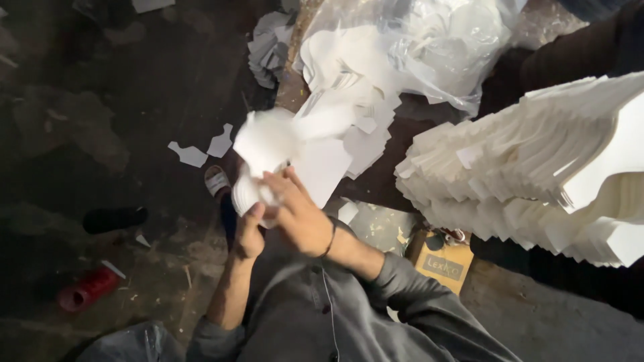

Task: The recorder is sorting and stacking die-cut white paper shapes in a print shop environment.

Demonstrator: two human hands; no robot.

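Note:
My left hand [249, 231] and my right hand [298, 209] are together in front of my chest. Both grip a bundle of white paper cut-outs [268, 141], which is blurred and fans out above my fingers. My left hand clasps the bundle's lower edge from below. My right hand, with a dark band on its wrist, lies over the pieces from the right. The bundle is held just off the edge of a dark wooden table [382, 177], next to a loose heap of the same white cut-outs [362, 144].
A clear plastic bag [429, 47] of white pieces lies at the table's back. A tall fanned stack of white cut-outs [537, 167] fills the right. On the floor are paper scraps [191, 154], a sandalled foot [216, 179], a black shoe [114, 218], a red object [87, 288] and a cardboard box [443, 263].

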